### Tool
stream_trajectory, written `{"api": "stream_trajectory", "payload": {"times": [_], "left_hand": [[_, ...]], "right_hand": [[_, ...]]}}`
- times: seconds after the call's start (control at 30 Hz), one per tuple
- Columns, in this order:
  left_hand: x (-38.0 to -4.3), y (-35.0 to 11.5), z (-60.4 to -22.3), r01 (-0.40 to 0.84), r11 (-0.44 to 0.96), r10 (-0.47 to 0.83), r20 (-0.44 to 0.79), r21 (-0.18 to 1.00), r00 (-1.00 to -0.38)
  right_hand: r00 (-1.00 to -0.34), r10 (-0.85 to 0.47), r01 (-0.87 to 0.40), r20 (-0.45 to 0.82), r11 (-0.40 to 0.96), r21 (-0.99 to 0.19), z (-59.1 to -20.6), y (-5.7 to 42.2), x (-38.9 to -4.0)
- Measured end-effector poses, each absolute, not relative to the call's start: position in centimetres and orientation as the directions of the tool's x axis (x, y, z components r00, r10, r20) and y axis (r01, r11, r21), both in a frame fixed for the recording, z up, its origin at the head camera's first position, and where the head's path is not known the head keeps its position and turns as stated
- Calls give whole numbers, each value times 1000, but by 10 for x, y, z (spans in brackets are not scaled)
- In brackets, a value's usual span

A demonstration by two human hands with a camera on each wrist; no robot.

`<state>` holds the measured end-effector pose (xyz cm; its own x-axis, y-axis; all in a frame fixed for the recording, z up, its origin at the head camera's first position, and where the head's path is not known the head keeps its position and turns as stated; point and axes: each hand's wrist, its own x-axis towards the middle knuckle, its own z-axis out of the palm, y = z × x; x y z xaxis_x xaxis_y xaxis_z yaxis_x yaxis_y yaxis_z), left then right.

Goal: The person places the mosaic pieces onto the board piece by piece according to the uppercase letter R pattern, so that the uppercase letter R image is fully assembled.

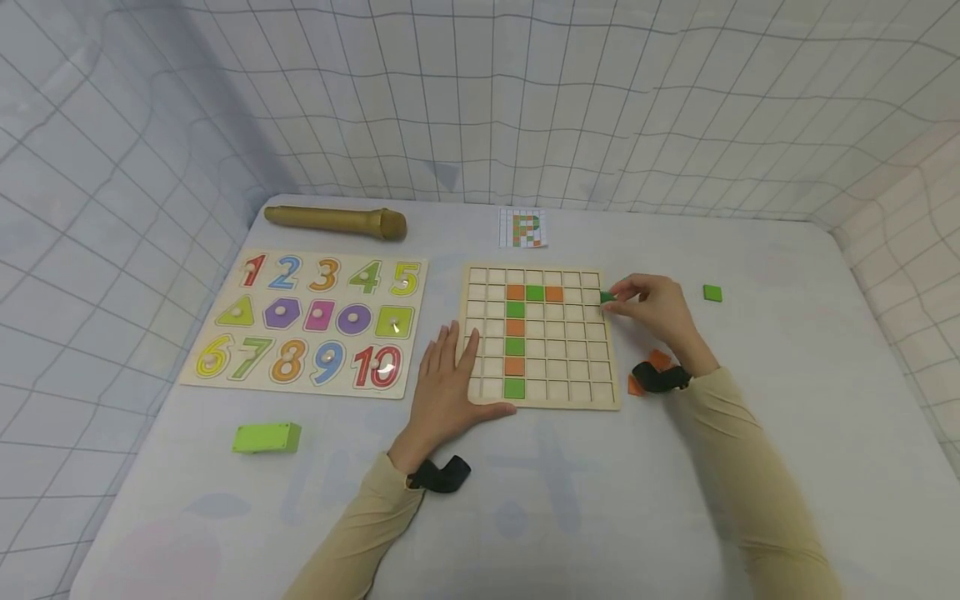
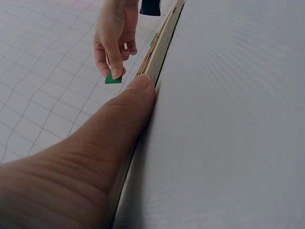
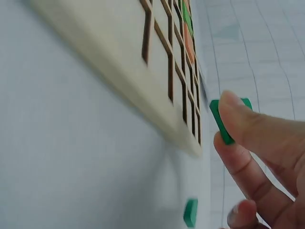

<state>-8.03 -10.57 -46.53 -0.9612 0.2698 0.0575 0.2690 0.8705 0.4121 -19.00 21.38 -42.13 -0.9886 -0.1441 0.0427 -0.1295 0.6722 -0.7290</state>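
A wooden grid board (image 1: 555, 350) lies mid-table, with orange and green square tiles set in a column and along an upper row. My left hand (image 1: 444, 385) rests on the board's left side, fingers spread, its thumb (image 2: 126, 102) along the near edge. Over the board's upper right edge, my right hand (image 1: 658, 310) pinches a green square tile (image 3: 224, 121) between thumb and fingers. Another green tile (image 1: 712, 292) lies on the table to the right. Orange tiles (image 1: 660, 360) lie below the right hand, partly hidden by the black wrist strap.
A small card (image 1: 522, 228) with a coloured grid pattern lies behind the board. Left of it is a number and shape puzzle (image 1: 303, 325) with knobbed pieces. A gold microphone (image 1: 335, 221) lies at the back left, and a green block (image 1: 266, 437) at the front left.
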Motion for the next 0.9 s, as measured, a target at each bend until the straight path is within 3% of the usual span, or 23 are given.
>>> {"api": "stream_trajectory", "payload": {"times": [0.3, 0.9], "left_hand": [[-79, -105, -465, 272, 868, 271, 63, 414, -960], [-80, -105, -466, 266, 872, 268, 55, 410, -962]], "right_hand": [[-996, -86, -74, 21, 675, -734, -424, 180, -200], [-990, -134, -63, -53, 733, -677, -421, 163, -204]]}}
